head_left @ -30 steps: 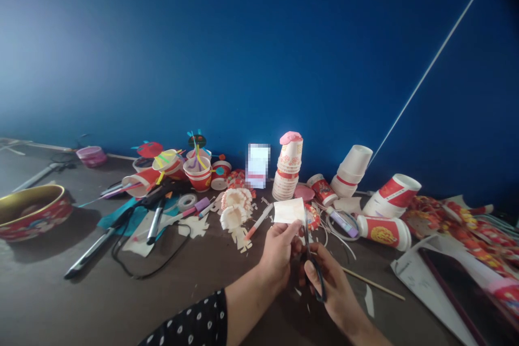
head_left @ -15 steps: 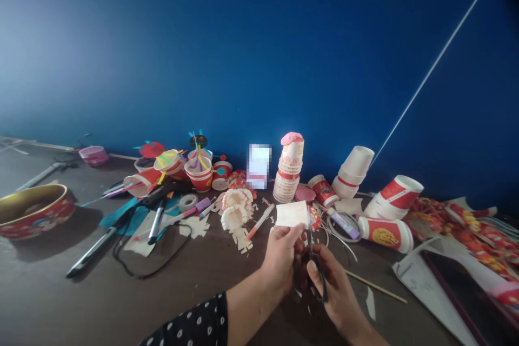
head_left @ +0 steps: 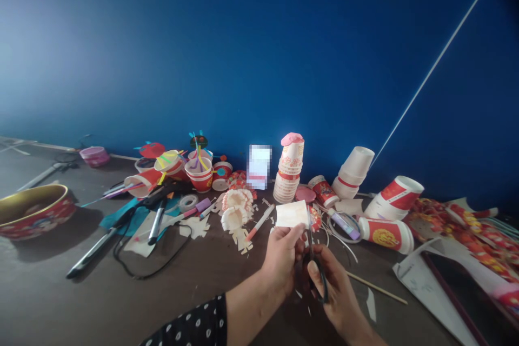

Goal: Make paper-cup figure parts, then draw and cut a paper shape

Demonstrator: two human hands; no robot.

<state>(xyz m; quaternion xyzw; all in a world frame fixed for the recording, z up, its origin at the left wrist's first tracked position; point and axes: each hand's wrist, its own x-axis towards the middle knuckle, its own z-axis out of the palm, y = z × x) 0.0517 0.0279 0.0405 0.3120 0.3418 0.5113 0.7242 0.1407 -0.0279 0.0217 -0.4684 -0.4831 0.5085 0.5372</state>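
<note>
My left hand (head_left: 284, 253) is closed around a piece of white paper (head_left: 291, 214), its thumb pressed flat on the front. The piece is slightly curved, like cut cup wall. In my right hand (head_left: 329, 275) is a pair of black-handled scissors (head_left: 320, 275), thumb and fingers at the loops. The blades point up and lie along the right edge of the white paper. Whether they are cutting into it I cannot tell. Behind the paper stands a tall stack of paper cups (head_left: 288, 175) topped with pink clay. Left of it lie cut white paper pieces (head_left: 237, 213).
Decorated paper cups (head_left: 199, 174), a tape roll (head_left: 187, 203) and a glue gun (head_left: 121, 221) with its cord occupy the left. A red tin (head_left: 34, 216) stands far left. Rightward are a lying red cup (head_left: 386, 234), a wooden stick (head_left: 377, 287) and a dark phone (head_left: 462, 292).
Almost nothing differs. Both hands keep their places, and the scissors have barely shifted at the paper's right edge.
</note>
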